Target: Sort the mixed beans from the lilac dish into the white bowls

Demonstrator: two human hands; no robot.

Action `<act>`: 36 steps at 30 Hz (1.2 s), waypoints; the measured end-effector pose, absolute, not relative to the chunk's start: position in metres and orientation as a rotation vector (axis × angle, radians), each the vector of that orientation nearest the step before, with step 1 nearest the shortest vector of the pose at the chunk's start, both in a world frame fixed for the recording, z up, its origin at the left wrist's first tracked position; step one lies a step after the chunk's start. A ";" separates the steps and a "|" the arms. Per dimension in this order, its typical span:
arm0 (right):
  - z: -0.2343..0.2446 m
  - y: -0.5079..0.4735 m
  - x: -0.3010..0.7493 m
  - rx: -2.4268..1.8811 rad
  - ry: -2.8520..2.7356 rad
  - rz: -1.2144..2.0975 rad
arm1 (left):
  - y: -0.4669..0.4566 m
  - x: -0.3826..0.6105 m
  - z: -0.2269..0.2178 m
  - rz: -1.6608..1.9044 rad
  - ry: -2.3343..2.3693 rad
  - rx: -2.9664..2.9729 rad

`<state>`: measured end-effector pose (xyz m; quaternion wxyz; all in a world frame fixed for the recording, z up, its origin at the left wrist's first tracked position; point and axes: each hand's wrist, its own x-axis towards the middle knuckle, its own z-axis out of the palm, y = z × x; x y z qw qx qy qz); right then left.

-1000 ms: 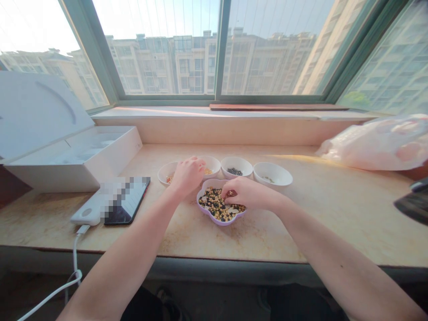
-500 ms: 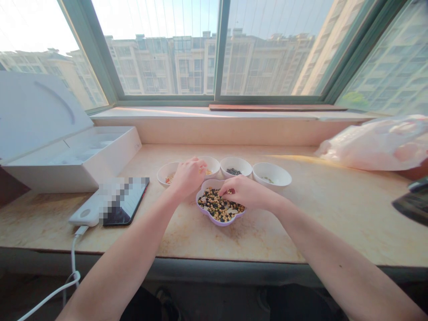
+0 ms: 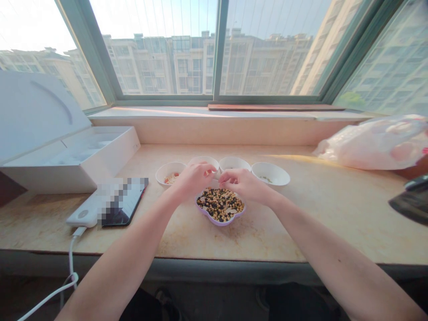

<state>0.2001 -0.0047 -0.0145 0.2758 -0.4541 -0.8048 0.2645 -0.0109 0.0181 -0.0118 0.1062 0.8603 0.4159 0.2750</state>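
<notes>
A purple flower-shaped dish [image 3: 219,219] of mixed yellow, black and pale beans sits at the middle of the stone sill. Behind it stand several small white bowls: one with reddish and pale bits [image 3: 169,170], one behind my left hand [image 3: 204,161], one behind my right hand [image 3: 234,162], and one at the right with a few greenish bits [image 3: 270,174]. My left hand [image 3: 192,179] hovers at the dish's far left rim, fingers pinched. My right hand [image 3: 242,183] hovers over the dish's far edge, fingertips pinched together; what either hand holds is too small to see.
An open white box [image 3: 67,151] stands at the left. A phone [image 3: 122,203] lies on a white power bank [image 3: 83,213] with a cable [image 3: 72,263] hanging off the front edge. A pink plastic bag [image 3: 374,142] lies at the right, a dark object [image 3: 409,205] near it.
My right hand lifted out of the bean dish and moved back toward the small bowls. My left hand shifted right and forward, off the second bowl toward the dish's rim.
</notes>
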 end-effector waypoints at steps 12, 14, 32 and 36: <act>-0.012 0.000 0.203 -1.125 -1.667 1.233 | 0.015 -0.005 -0.016 0.935 0.891 2.492; -0.012 -0.001 0.202 -1.079 -1.612 1.310 | 0.016 -0.002 -0.018 1.006 0.874 2.476; 0.010 -0.025 0.203 -1.476 -2.730 0.149 | 0.036 -0.012 -0.012 0.737 1.742 2.549; 0.010 -0.027 0.200 -1.468 -2.870 0.034 | 0.039 -0.012 -0.013 0.534 1.820 2.609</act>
